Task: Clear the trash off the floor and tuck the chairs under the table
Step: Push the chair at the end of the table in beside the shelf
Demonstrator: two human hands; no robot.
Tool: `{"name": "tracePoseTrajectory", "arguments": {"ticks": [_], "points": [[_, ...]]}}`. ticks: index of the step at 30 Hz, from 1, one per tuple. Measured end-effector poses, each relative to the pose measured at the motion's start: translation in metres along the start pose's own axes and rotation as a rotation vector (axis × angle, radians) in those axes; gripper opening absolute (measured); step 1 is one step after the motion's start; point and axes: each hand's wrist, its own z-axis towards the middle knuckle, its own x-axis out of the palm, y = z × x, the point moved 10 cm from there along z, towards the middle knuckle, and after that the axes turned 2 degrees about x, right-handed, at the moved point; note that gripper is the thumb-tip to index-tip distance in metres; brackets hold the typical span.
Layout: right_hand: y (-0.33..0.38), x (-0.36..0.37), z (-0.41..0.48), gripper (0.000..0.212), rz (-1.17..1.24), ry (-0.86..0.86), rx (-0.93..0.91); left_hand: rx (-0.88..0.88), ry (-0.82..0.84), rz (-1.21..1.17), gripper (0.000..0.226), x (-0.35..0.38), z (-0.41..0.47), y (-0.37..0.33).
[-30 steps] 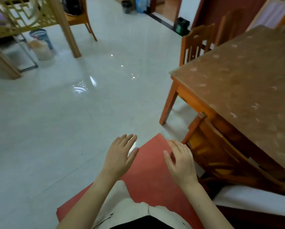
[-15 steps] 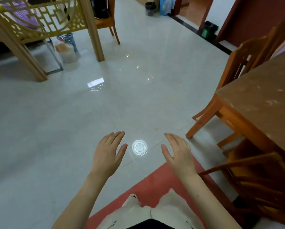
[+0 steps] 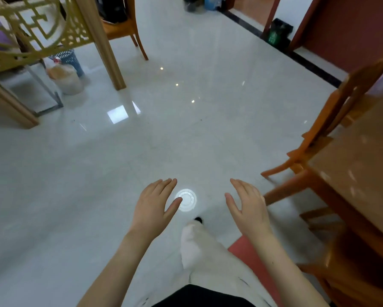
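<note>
I see the small round white plastic lid [image 3: 185, 200] lying flat on the glossy pale tiled floor [image 3: 97, 173], between my two hands as the head camera shows them. My left hand [image 3: 154, 207] is just to its left, palm down, fingers straight and together. The thumb is spread, and its tip covers the lid's left edge in the view. My right hand [image 3: 248, 207] is further off to the lid's right, also flat and spread, with bare floor between them. Neither hand has hold of anything. I cannot tell how high they are above the lid.

The lid is a bright disc with concentric rings, and glare hides finer detail. Just below it is a black shoe toe [image 3: 199, 220].

At the right, the brown mottled table [image 3: 363, 173] is cut off by the frame edge. The orange wooden chair [image 3: 332, 120] at its far corner is blurred, and I cannot tell whether its seat is under the table. A second wooden chair [image 3: 352, 273] at the lower right is smeared and mostly out of frame. A corner of a red mat [image 3: 248, 251] shows beside my right forearm.
</note>
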Motion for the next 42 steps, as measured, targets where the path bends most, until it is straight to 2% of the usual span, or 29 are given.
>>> {"name": "tracePoseTrajectory", "arguments": {"ticks": [10, 18, 22, 27, 31, 37, 42], "points": [[-0.034, -0.051, 0.260, 0.050, -0.005, -0.127, 0.002, 0.130, -0.079, 0.011, 0.057, -0.065, 0.281, -0.032], [-0.097, -0.019, 0.431, 0.052, -0.030, -0.118, 0.131, 0.313, 0.077, 0.032, 0.062, -0.014, 0.497, -0.040], [-0.134, -0.045, 0.529, 0.056, -0.037, -0.197, 0.262, 0.430, 0.138, 0.018, 0.061, -0.013, 0.632, -0.063], [-0.181, -0.104, 0.621, 0.054, -0.049, -0.362, 0.419, 0.648, 0.200, -0.021, 0.058, -0.021, 0.790, -0.142], [-0.236, -0.133, 0.666, 0.049, -0.072, -0.456, 0.518, 0.795, 0.263, -0.050, 0.059, 0.011, 0.876, -0.217], [-0.355, -0.169, 0.740, 0.047, -0.095, -0.520, 0.628, 0.876, 0.387, -0.065, 0.060, 0.097, 0.980, -0.311], [-0.445, -0.227, 0.812, 0.050, -0.086, -0.513, 0.693, 0.910, 0.413, -0.089, 0.062, 0.126, 1.075, -0.406]]}}
